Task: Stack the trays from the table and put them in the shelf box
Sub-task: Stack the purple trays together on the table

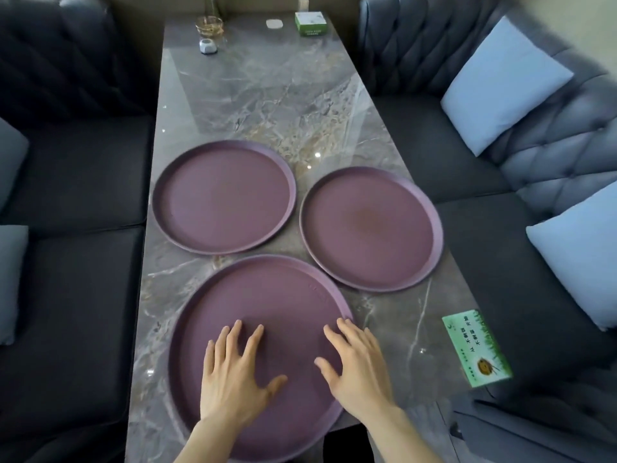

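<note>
Three round purple trays lie flat on a grey marble table [267, 95]. The nearest tray [267, 295] sits at the front edge. A second tray [223, 195] lies behind it to the left, and a third tray [370, 228] lies to the right. None of them overlap. My left hand [233, 372] hovers over or rests on the near tray's middle, fingers spread. My right hand [357, 369] is over the same tray's right rim, fingers apart. Neither hand grips anything. No shelf box is in view.
Dark tufted sofas flank the table on both sides, with pale blue cushions [500, 81] on the right. A green card [475, 347] lies near the table's right front edge. At the far end stand a green box [310, 24], a gold wire holder [209, 25] and a small white object [208, 46].
</note>
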The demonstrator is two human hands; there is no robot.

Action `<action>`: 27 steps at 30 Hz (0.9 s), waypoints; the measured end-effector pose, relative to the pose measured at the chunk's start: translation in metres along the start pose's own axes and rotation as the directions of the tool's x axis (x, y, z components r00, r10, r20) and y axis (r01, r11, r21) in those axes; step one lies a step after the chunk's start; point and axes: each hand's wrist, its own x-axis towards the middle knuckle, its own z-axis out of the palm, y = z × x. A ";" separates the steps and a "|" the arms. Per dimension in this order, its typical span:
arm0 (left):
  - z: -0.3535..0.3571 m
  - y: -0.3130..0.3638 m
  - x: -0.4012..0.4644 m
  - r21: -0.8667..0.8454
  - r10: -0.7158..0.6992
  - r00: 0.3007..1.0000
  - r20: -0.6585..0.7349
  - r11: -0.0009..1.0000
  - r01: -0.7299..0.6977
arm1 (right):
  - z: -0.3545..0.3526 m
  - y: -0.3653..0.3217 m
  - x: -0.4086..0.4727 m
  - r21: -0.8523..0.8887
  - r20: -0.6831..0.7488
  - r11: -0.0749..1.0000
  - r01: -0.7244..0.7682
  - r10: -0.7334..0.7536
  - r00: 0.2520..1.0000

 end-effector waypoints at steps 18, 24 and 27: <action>-0.045 0.161 0.214 -0.574 -0.336 0.939 0.075 0.755 0.317 | -0.149 0.193 0.159 0.265 -0.214 0.874 -0.408 0.465 0.859; -0.037 0.172 0.245 -0.579 -0.451 0.886 0.107 0.696 0.425 | -0.149 0.218 0.211 0.542 0.000 0.710 -0.449 0.534 0.845; -0.037 0.174 0.250 -0.647 -0.517 0.846 0.130 0.602 0.468 | -0.147 0.220 0.225 0.700 0.039 0.548 -0.457 0.610 0.792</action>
